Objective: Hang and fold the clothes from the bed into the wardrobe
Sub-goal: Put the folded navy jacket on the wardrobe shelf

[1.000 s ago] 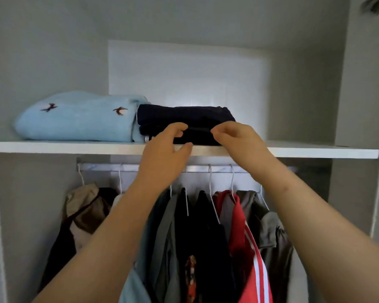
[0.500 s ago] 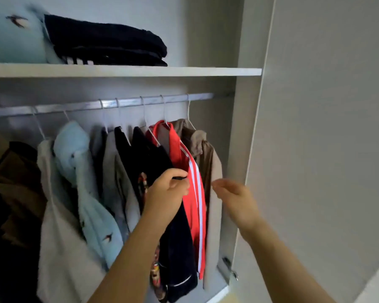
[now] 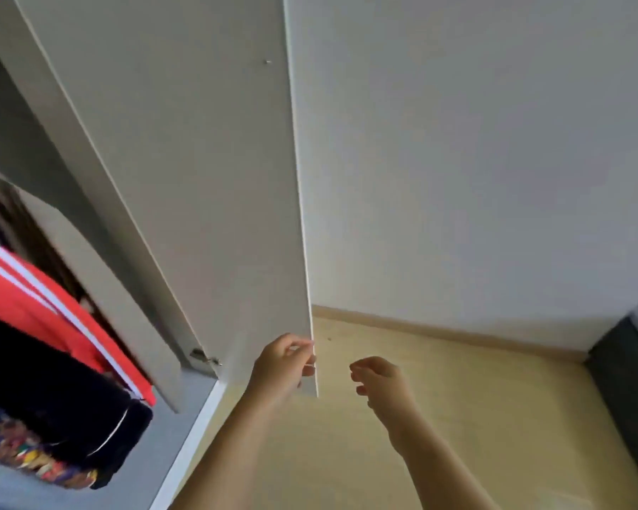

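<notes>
The left hand (image 3: 280, 366) pinches the free edge of the door (image 3: 199, 178) near its lower corner, fingers curled round it. The right hand (image 3: 380, 380) hangs just right of that edge, fingers loosely curled, holding nothing and touching nothing. The door stands open from the wardrobe (image 3: 170, 417) at left. Clothes hang inside: a beige coat (image 3: 100, 281) nearest the door, then a red jacket (image 3: 34, 300) with white stripes, a black garment (image 3: 52, 392) and a patterned one (image 3: 23, 454). A pale wood floor (image 3: 457, 417) meets a white wall (image 3: 457, 141); the dark bed (image 3: 627, 362) shows at the right edge.
</notes>
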Available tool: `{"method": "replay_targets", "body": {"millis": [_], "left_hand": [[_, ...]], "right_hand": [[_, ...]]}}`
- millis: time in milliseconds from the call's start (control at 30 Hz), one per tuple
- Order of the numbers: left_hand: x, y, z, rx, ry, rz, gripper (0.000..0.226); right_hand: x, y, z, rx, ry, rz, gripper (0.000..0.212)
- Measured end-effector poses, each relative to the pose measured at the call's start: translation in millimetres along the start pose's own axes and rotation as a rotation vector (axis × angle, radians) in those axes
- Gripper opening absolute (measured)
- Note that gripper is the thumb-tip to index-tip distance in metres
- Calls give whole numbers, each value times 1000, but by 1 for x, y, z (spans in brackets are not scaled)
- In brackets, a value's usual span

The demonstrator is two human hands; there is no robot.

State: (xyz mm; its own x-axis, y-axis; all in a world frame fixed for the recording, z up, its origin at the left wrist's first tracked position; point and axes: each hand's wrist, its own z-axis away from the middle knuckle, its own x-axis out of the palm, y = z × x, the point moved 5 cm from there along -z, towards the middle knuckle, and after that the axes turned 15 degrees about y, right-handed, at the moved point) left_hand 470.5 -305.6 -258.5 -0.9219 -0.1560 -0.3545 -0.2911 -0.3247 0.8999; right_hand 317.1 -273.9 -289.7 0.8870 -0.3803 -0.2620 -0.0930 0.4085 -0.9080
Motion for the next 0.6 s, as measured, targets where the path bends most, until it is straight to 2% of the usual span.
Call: {"method": "replay_targets", "body": {"millis": [233, 400, 600], "left_hand": [[174, -9, 96, 19, -319, -179, 9], [299, -6, 186, 88, -550, -302, 15], [405, -4, 289, 140, -806, -375, 17]], "right_hand": [[-179, 108, 12, 239, 258, -40, 24], [-308, 177, 43, 355, 476, -96, 19], [-419, 239, 87, 483, 717, -222, 20]]}}
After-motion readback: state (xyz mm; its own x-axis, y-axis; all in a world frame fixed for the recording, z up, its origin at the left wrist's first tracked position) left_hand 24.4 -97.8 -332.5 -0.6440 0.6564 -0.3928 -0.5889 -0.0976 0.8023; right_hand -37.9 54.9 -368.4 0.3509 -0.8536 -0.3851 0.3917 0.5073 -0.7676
